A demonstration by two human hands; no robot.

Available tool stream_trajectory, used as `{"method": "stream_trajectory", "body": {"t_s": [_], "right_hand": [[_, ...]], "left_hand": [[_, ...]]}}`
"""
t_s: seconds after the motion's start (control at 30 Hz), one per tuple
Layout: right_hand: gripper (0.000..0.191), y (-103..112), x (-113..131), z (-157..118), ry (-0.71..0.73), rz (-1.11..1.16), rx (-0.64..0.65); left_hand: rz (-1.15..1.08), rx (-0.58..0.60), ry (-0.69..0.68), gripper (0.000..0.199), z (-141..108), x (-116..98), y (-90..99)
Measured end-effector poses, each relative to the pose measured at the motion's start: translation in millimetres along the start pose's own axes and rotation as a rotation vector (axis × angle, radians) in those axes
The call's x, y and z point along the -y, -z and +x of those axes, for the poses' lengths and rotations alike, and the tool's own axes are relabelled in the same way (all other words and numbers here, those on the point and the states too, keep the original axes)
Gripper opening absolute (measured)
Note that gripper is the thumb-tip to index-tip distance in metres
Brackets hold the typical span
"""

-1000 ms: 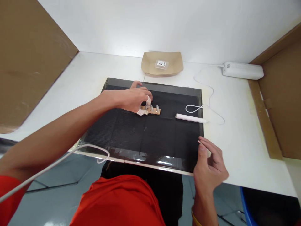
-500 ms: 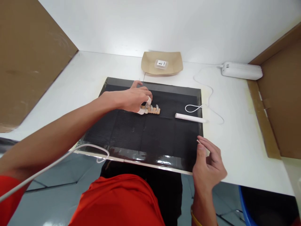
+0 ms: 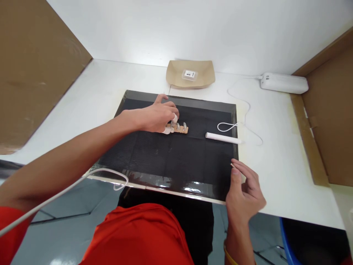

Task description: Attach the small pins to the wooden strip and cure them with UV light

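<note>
My left hand (image 3: 162,114) reaches over the black mat (image 3: 154,158), with white covers on its thumb and index fingertip. Those two fingertips close at the left part of a short beige strip (image 3: 183,130); a clear piece on the strip shows between them, but the exact contact is hidden. Further right on the strip, several clear curved pieces like false nail tips (image 3: 184,126) stand upright. By the mat's front right corner, my right hand (image 3: 245,187) is closed in a pinch; a tiny pale end shows at the fingertips, too small to name.
A white pen-shaped device (image 3: 223,138) lies across the mat's right edge, beside a looped white cord (image 3: 227,127). Behind the mat, a cardboard tray (image 3: 204,79) holds a small clear box (image 3: 189,75). A white power bank-like block (image 3: 284,83) sits at right. Cardboard panels (image 3: 35,73) flank the table.
Both hands keep nearly the same places and grips. The view shifts very slightly; nothing else visibly differs.
</note>
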State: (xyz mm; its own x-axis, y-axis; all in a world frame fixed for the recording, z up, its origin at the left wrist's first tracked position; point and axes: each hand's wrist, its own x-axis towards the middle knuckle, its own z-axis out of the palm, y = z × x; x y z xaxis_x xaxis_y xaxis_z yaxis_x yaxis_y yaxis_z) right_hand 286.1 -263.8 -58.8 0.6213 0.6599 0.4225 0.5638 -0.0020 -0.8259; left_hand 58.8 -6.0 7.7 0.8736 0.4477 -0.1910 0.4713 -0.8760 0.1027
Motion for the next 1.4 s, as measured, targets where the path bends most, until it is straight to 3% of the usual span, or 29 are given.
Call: {"method": "stream_trajectory", "body": {"t_s": [0.23,0.7,1.0,1.4], "right_hand": [[0.016,0,0,0,-0.005,-0.009,0.001],[0.016,-1,1,0,-0.01,0.009,-0.009],[0.024,0,-3,0,-0.008,-0.024,0.016],[0.024,-1,-5,1,0.041,-0.029,0.043]], "left_hand": [[0.008,-0.016,0.02,0.026,-1,-6,3.9],[0.304,-0.118,0.053,0.021,-19,-40,-0.2],[0.29,-0.204,0.137,0.023,-28,-53,-4.0],[0.215,-0.324,0.042,0.017,-64,-70,1.8]]}}
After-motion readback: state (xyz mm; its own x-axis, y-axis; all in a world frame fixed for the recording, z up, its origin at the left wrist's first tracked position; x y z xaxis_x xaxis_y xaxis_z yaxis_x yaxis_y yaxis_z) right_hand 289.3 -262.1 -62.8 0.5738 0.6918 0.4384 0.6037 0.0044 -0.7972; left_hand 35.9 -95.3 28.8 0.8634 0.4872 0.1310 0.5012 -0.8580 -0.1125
